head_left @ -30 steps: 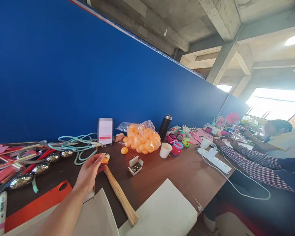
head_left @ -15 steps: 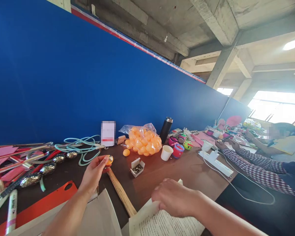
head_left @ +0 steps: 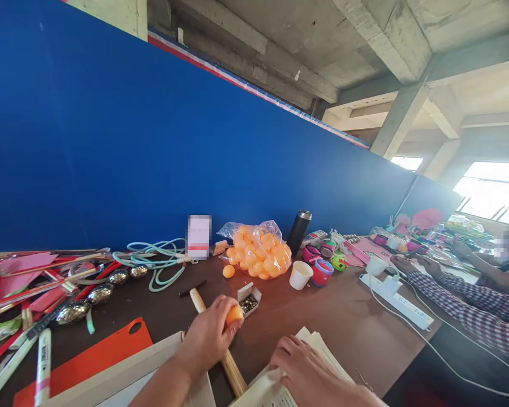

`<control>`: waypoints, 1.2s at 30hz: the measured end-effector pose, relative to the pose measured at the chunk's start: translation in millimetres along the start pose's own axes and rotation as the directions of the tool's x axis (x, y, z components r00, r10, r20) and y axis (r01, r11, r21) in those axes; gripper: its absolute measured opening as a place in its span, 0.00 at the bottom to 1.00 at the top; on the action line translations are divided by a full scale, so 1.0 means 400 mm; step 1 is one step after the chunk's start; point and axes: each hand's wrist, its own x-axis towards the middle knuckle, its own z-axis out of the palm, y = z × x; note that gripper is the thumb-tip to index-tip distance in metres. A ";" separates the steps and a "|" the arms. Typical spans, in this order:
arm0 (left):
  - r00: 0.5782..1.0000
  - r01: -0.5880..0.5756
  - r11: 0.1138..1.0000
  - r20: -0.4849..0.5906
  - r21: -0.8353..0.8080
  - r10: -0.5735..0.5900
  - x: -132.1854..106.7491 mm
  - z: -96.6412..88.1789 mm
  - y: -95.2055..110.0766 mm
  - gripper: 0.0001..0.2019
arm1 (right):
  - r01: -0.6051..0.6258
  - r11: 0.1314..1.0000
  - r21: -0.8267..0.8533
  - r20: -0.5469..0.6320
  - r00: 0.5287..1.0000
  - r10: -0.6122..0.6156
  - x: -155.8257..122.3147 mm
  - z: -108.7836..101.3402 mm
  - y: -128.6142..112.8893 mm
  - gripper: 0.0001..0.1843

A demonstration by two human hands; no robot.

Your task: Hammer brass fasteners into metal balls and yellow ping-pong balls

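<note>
My left hand (head_left: pixel 210 336) is closed round an orange ball (head_left: pixel 234 314), held just above the wooden handle of a hammer (head_left: pixel 220 346) that lies on the brown table (head_left: pixel 343 316). My right hand (head_left: pixel 305 370) rests with its fingers bent on a stack of printed paper (head_left: pixel 318 347) at the near edge. A small open box of metal beads (head_left: pixel 249 298) sits just beyond the ball. A clear bag of orange balls (head_left: pixel 258 251) and one loose orange ball (head_left: pixel 228 271) lie farther back.
A white cup (head_left: pixel 300 275), a black flask (head_left: pixel 299 233) and coloured toys stand to the right. Green rope (head_left: pixel 159 260), silver ovals (head_left: pixel 99 294), an orange board (head_left: pixel 89 356) and sticks are at left. A power strip (head_left: pixel 396 294) and people's arms are at right.
My left hand has carried the orange ball from the hammer's head rightwards and nearer to me. My right hand came into view and settled on the paper. The view shifted left.
</note>
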 end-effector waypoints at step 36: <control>0.988 0.152 0.961 -0.045 0.231 -0.146 -0.011 -0.079 -0.120 0.10 | 0.129 0.989 -0.068 0.143 0.983 -0.118 0.061 -0.079 0.012 0.14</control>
